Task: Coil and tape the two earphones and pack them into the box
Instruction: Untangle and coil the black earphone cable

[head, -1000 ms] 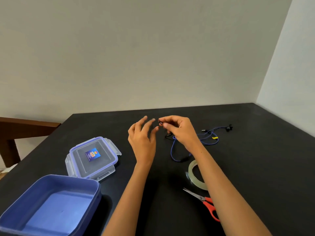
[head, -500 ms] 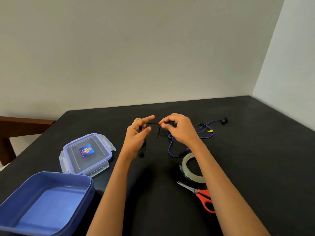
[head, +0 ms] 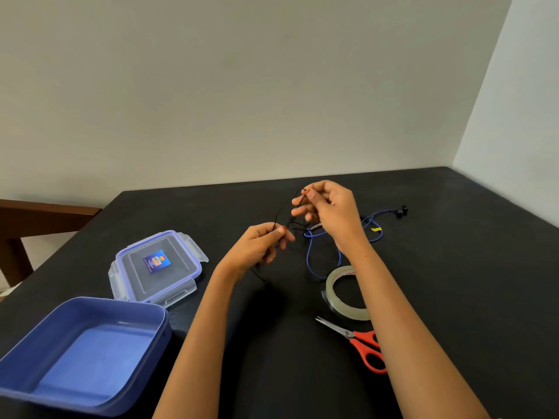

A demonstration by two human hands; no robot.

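Observation:
A thin black earphone cable [head: 277, 215] is stretched between my hands above the black table [head: 453, 297]. My left hand [head: 260, 246] pinches its lower part, and the cable trails down below that hand. My right hand [head: 328, 208] pinches the upper end, held higher and further back. A blue earphone [head: 311, 261] lies loose on the table under and behind my right hand, its black buds [head: 401, 211] at the far right. The open blue box [head: 81, 352] stands at the near left.
The box's clear lid [head: 157, 267] lies flat behind the box. A roll of clear tape [head: 348, 293] and red-handled scissors [head: 360, 343] lie beside my right forearm. A wooden chair [head: 36, 219] stands past the table's left edge. Walls close the back and right.
My right hand has lifted the black cable's end up and back. My left hand has closed on the cable and the two hands have drawn apart, pulling it taut.

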